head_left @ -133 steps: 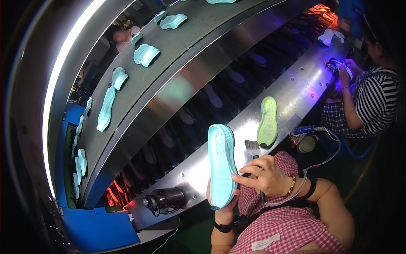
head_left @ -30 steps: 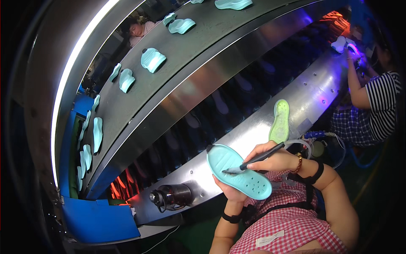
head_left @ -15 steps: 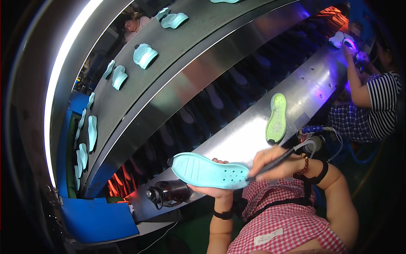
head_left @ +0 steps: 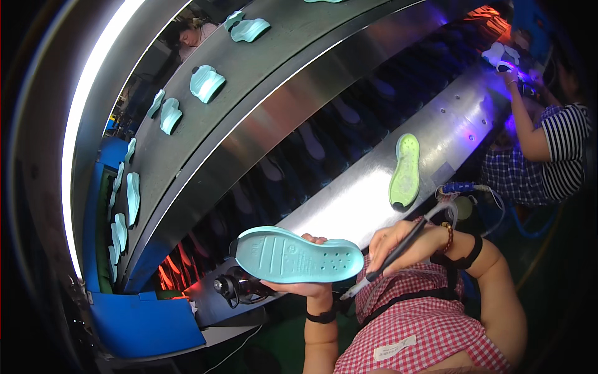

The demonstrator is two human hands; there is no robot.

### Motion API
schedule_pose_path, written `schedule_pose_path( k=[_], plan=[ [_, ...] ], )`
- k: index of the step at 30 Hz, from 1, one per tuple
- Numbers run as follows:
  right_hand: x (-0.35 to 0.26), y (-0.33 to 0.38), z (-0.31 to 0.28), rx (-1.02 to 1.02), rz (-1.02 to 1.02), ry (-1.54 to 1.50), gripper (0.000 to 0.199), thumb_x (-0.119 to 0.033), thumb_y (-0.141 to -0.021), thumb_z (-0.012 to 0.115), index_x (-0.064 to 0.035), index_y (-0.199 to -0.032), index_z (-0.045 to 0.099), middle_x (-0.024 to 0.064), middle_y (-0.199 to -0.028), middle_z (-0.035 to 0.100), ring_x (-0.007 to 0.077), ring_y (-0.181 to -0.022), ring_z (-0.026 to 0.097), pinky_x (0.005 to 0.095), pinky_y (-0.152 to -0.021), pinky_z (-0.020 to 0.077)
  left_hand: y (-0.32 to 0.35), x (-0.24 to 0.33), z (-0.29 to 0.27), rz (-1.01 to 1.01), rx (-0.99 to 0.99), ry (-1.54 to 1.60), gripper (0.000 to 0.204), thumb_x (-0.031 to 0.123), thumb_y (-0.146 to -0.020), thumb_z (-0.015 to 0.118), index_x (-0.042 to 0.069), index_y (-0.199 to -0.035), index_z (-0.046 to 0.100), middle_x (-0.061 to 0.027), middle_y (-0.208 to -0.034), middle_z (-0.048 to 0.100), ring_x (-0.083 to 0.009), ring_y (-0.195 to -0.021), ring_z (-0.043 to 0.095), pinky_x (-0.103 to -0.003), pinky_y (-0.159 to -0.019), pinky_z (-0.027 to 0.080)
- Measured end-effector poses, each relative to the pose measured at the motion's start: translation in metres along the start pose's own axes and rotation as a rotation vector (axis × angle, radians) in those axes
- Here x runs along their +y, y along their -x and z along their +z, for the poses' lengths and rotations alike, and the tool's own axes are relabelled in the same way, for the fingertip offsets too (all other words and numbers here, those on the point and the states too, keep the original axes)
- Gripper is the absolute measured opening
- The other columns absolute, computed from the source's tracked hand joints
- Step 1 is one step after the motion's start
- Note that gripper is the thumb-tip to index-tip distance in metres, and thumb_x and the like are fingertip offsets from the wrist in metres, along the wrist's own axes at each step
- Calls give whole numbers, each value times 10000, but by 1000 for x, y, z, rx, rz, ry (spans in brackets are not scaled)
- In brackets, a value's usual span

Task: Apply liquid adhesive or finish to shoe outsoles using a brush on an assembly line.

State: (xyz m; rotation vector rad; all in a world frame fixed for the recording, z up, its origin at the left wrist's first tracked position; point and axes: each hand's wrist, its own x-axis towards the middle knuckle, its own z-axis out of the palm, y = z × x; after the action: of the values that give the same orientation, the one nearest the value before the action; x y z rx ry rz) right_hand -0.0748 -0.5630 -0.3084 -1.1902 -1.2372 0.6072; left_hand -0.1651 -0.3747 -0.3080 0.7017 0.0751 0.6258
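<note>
A turquoise shoe sole (head_left: pixel 293 254) rests across my left hand (head_left: pixel 306 288), whose fingers grip its edges from beneath. Its inner face is upward, with small holes toward the right end and a black tab at the left end. My right hand (head_left: pixel 425 245) grips a black-handled brush (head_left: pixel 397 251) with a pale tube running from its rear. The brush's light tip points down-left, just below the sole's right end and apart from it. A yellow-green shoe sole (head_left: pixel 406 174) lies on the metal ledge (head_left: pixel 355 202) beyond my right hand.
A dark bottle (head_left: pixel 246 287) stands at the ledge's near left end. Beyond, a curved conveyor belt (head_left: pixel 249 81) carries several turquoise soles. A blue metal housing (head_left: pixel 143 321) is at the lower left. At the far right, a person in striped sleeves (head_left: pixel 564 146) handles something under violet light.
My right hand has drawn the brush off the sole's right end, and its tip now hangs below. The held sole has shifted slightly left. The belt's soles have crept left.
</note>
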Motion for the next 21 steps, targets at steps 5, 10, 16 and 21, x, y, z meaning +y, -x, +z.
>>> schedule_pose_path(
  k=[5,10,16,21],
  plan=[
    [6,2,6,285,307,-459,188,-53,-771,640,0,-951,622,77,-898,632,101,-794,585,214,-727,472,3,-4,14,-29,60,108,721,626,-840,251,85,-1308,334,-200,-1146,502,-309,-966,548,-477,-866,427],
    [-8,4,14,194,338,-245,203,-60,-756,653,-16,-953,634,49,-814,644,73,-722,585,189,-634,461,19,-30,-9,-282,-74,210,674,536,-858,304,38,-1312,308,-210,-1218,447,-330,-1041,508,-490,-856,432],
    [-14,6,3,200,159,-26,191,-64,-750,651,0,-929,641,112,-835,658,124,-724,624,222,-633,491,13,-10,-25,-549,-160,-61,594,397,-856,414,-32,-1259,339,-209,-1117,519,-286,-958,568,-396,-832,470],
    [-17,9,-12,-219,-20,-20,202,-55,-780,609,18,-968,600,150,-930,636,248,-859,624,313,-764,489,8,-1,-18,-803,-211,-249,530,309,-846,466,-90,-1189,400,-177,-1035,568,-249,-885,599,-345,-817,473]
  ],
)
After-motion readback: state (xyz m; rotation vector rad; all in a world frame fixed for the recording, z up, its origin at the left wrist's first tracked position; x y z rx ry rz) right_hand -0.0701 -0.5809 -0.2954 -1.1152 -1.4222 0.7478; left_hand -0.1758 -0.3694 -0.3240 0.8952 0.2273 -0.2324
